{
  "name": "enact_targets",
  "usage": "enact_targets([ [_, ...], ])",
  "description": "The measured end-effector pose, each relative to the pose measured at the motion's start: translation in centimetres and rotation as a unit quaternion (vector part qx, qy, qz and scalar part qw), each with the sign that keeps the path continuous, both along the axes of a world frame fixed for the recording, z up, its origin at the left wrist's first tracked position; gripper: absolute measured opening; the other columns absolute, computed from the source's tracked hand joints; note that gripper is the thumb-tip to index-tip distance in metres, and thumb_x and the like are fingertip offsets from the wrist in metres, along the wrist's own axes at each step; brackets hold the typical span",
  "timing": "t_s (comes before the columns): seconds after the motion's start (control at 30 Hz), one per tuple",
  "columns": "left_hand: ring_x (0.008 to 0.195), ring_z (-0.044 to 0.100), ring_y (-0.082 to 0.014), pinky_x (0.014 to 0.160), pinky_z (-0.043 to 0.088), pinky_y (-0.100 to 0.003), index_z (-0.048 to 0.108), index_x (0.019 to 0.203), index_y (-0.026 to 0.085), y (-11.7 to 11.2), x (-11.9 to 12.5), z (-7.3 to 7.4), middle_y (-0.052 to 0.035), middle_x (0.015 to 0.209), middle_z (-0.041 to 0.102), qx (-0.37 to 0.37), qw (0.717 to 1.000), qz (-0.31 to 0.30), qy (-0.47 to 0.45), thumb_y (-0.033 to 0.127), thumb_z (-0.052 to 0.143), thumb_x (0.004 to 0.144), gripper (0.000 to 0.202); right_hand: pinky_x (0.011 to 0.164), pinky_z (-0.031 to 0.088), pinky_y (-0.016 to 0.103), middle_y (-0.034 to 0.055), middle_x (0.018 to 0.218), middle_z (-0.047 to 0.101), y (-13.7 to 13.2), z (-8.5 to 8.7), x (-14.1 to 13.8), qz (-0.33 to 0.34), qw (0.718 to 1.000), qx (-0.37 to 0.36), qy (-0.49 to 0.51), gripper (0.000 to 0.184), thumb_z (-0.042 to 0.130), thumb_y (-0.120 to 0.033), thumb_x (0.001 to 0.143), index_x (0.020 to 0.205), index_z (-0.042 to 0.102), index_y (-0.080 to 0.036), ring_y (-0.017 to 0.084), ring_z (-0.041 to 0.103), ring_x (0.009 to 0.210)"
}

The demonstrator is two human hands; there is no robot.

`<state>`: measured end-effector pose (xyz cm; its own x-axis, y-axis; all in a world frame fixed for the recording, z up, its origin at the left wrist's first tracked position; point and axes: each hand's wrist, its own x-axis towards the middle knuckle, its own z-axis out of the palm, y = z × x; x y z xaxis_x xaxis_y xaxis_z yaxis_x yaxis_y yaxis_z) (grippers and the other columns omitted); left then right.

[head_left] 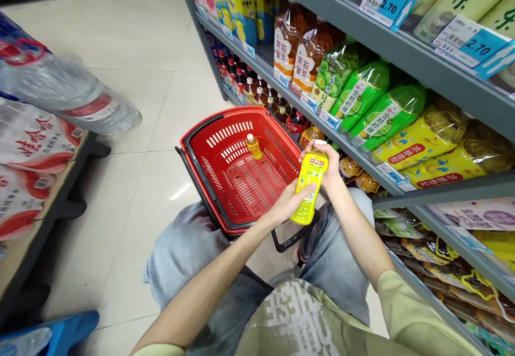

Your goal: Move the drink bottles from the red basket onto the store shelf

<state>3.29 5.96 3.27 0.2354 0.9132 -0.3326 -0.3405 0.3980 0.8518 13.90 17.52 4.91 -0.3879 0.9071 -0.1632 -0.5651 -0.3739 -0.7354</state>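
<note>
A drink bottle with a yellow label (309, 189) and a white cap is held tilted between my two hands, over the right rim of the basket. My left hand (290, 201) grips its lower side, the thumb lying across the label. Around the capped end, my right hand (328, 161) is closed, with some fingers behind the bottle. Beneath and to the left stands a red shopping basket (237, 216) with slotted walls and a black handle folded outward. Inside it, one small orange-yellow bottle (254, 147) stands upright near the far wall.
A grey shelf unit (341, 9) rises close on the right, lined with bottled drinks such as green-labelled bottles (388, 114). At left are wrapped packs (32, 146) on a low dark pallet and large water bottles (86, 90). Pale floor tiles (137, 130) lie between.
</note>
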Motion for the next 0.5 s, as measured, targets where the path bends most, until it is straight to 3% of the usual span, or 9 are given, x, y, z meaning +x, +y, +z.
enact_targets([
  [0.23,0.069,0.06,-0.015,0.065,0.045,-0.028,0.058,0.1,0.015,0.14,-0.23,0.29,-0.0031,0.084,0.065,0.012,0.999,0.009,0.035,0.066,0.07,0.076,0.057,0.068,0.061,0.032,-0.0043,0.065,0.064,0.12,-0.53,-0.78,-0.045,0.998,-0.037,-0.02,0.022,0.067,-0.028,0.066,0.085,0.057,-0.022,0.019,0.071,0.07],
  [0.5,0.068,0.06,-0.016,0.063,0.045,-0.029,0.056,0.1,0.016,0.07,-0.51,-0.05,-0.003,0.08,0.065,0.026,0.999,-0.009,0.045,0.069,0.065,0.08,0.057,0.068,0.061,0.032,-0.005,0.064,0.064,-0.1,-0.27,-0.94,-0.052,0.997,-0.051,-0.026,0.024,0.068,-0.028,0.064,0.085,0.057,-0.022,0.018,0.071,0.07],
])
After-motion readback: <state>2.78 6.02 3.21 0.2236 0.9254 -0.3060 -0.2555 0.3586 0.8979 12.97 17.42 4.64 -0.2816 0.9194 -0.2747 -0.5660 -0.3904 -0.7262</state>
